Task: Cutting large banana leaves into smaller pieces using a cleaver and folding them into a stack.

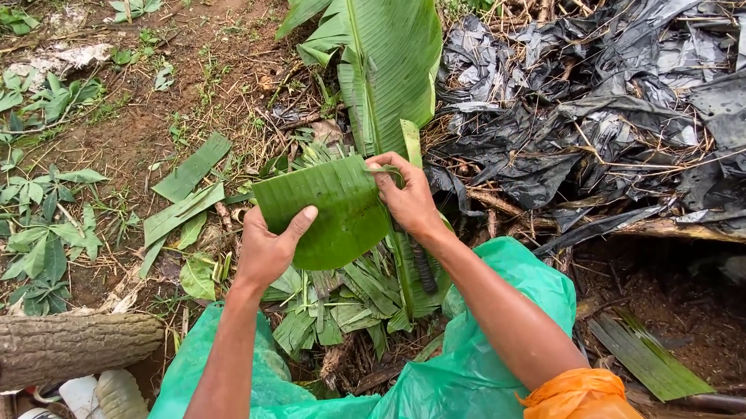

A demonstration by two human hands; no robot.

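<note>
Here both hands hold one piece of banana leaf (pixel 331 211) above the ground. The left hand (pixel 266 247) grips the lower left edge of the piece, with the thumb lying on top of it and the other fingers hidden under it, so the hand is closed on the leaf. The right hand (pixel 407 198) pinches the right edge of the same piece, fingers curled tight, close to the midrib (pixel 373 78) of a big leaf (pixel 383 47) that stretches away beyond this hand. A narrow strip (pixel 410 143) stands up just behind the right fingers. Under both hands lies a heap of cut scraps (pixel 336 304), and more scraps (pixel 182 205) lie to the left of the left hand. To the right of the right hand there is crumpled black plastic (pixel 627 87). Below the wrists, green plastic (pixel 455 379) covers the knees. Far left of the left forearm lie a log (pixel 59 345) and some bottles (pixel 98 412).
</note>
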